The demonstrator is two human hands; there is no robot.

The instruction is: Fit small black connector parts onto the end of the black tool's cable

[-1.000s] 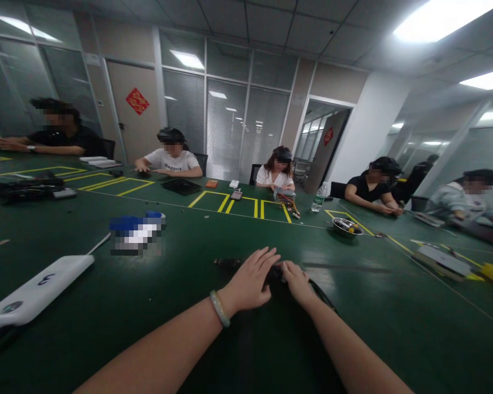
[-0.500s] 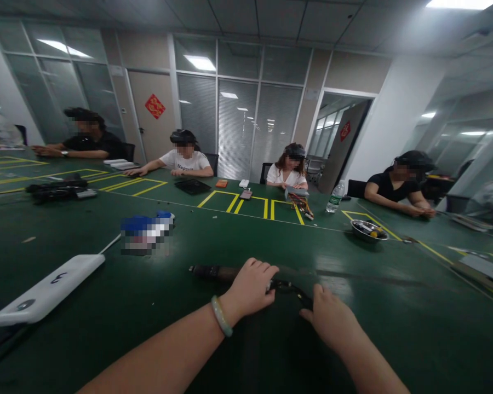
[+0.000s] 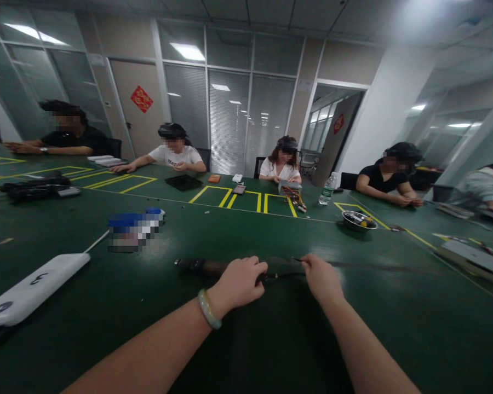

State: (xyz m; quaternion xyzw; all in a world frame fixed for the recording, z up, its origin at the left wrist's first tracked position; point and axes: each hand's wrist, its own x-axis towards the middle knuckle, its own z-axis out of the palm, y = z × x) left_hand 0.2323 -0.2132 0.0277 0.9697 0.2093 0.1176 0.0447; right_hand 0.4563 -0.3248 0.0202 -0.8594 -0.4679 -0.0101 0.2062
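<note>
A long dark cylindrical tool [image 3: 201, 267] with a metal tip at its left end lies across the green table in front of me; its exact kind is unclear. My left hand [image 3: 242, 278] is closed around its right part, and a bracelet circles that wrist. From there a thin black cord [image 3: 285, 275] runs right to my right hand [image 3: 322, 278]. The right fingers are pinched on the cord, and a short dark end pokes out left past the fingertips. My palms hide part of both.
A white power strip [image 3: 36, 287] lies at left, near a blue-and-white blurred item [image 3: 137, 227]. Further off are a metal bowl [image 3: 359, 220] of small parts, a water bottle [image 3: 327, 190], a grey box with coloured wires [image 3: 291, 187] and a black tray [image 3: 183, 183]. Several people sit opposite.
My right hand has moved slightly away from me, drawing the cord straighter, and a dark end now shows at its fingertips. My left hand keeps its hold. The view has turned slightly right.
</note>
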